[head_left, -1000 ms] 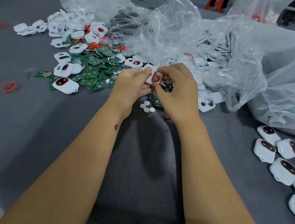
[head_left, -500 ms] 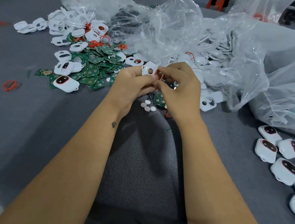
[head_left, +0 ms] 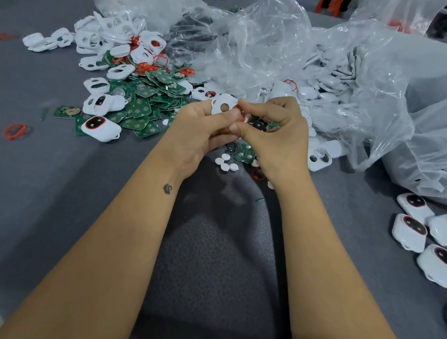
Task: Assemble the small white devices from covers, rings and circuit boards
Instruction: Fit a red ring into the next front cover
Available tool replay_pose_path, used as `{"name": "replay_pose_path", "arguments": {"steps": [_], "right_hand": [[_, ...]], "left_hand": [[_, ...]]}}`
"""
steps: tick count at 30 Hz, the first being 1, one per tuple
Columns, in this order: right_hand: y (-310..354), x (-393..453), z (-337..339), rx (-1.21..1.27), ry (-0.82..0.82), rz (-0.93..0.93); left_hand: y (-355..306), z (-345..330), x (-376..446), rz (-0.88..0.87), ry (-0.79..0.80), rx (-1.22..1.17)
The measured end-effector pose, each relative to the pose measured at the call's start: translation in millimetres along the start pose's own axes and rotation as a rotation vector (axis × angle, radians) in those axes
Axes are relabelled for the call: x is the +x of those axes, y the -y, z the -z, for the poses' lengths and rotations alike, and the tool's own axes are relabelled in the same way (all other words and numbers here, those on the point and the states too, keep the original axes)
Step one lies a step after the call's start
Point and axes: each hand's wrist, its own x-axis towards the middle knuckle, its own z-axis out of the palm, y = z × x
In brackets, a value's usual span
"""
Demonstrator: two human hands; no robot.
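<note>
Above the grey table, my left hand (head_left: 196,129) grips a white cover (head_left: 222,104) with a round hole, held upright. My right hand (head_left: 277,130) meets it from the right and pinches a red ring (head_left: 242,111) against the cover's edge. Most of the ring is hidden by my fingers. Green circuit boards (head_left: 147,100) lie heaped to the left, mixed with loose white covers (head_left: 112,40) and red rings (head_left: 147,66). One finished device (head_left: 100,128) lies at the near edge of that heap.
Crumpled clear plastic bags (head_left: 268,46) full of white covers fill the back and right. Several finished white devices (head_left: 427,238) lie at the right edge. Small white discs (head_left: 225,162) sit under my hands. A loose red ring (head_left: 15,130) lies far left.
Both hands have shifted slightly up and left together. The white cover now stands more upright, its round hole showing, with the ring still pinched at its edge.
</note>
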Motion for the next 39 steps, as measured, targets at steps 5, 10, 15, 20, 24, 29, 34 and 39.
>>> {"name": "replay_pose_path", "arguments": {"steps": [5,10,15,20,24,29,34,39], "right_hand": [[1.2,0.6,-3.9,-0.03,0.039,0.02],[0.6,-0.9,-4.4,-0.064,0.023,0.043],[3.4,-1.8,-7.7,-0.064,0.001,0.027],[8.7,-4.5,-6.8,-0.084,0.083,0.046],[10.5,-1.0,-4.8,0.174,0.115,-0.144],[4.7,1.7,-2.7,0.247,0.063,-0.175],[-0.5,1.5,-2.9,0.129,0.017,-0.06],[-1.3,1.7,-5.7,0.136,-0.072,-0.065]], "left_hand": [[-3.2,-0.7,-0.7,0.005,0.038,-0.071],[-1.8,-1.5,0.6,0.002,0.041,-0.043],[1.3,-10.2,1.8,-0.036,-0.052,-0.014],[1.9,-10.9,3.2,-0.061,-0.103,-0.02],[4.2,-6.7,5.5,-0.082,-0.11,0.019],[9.0,-3.4,6.3,-0.12,-0.041,-0.03],[10.4,-2.1,8.0,-0.141,-0.036,-0.058],[13.6,-4.3,9.0,-0.167,-0.071,-0.084]]}}
